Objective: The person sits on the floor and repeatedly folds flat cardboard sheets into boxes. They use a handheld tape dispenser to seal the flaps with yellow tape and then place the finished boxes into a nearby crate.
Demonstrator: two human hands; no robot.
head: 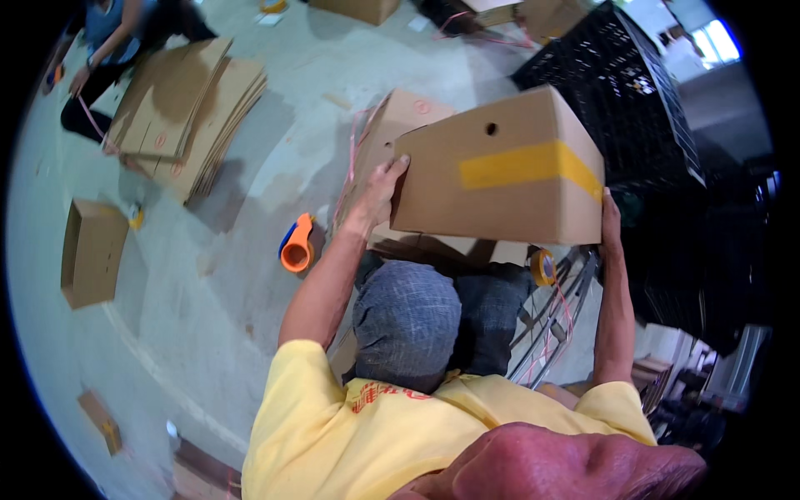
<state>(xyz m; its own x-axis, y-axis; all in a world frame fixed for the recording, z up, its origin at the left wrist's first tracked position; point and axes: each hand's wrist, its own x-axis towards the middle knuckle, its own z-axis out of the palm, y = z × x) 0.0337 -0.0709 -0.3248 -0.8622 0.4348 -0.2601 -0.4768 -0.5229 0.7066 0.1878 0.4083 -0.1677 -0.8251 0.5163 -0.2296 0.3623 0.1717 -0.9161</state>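
Observation:
A brown cardboard box (437, 181) is held up above my lap, a strip of yellow packing tape (509, 169) running over one edge onto two faces. One round hole shows in its larger visible face. My left hand (382, 190) grips the near left end, thumb on the face. At the opposite end, my right hand (611, 219) presses flat against the side, its fingers partly hidden. Behind the box lie flat cardboard sheets (409, 109) with pink strapping (351, 156) along their left side. An orange tape dispenser (297, 247) rests on the floor left of my left forearm.
Black plastic crates (600, 81) rise at the right. A yellow tape roll (545, 267) sits near my knee, above metal bars (556, 319). To the upper left, a person (112, 31) crouches beside stacked flat cardboard (187, 106). An open carton (94, 253) stands on the left floor.

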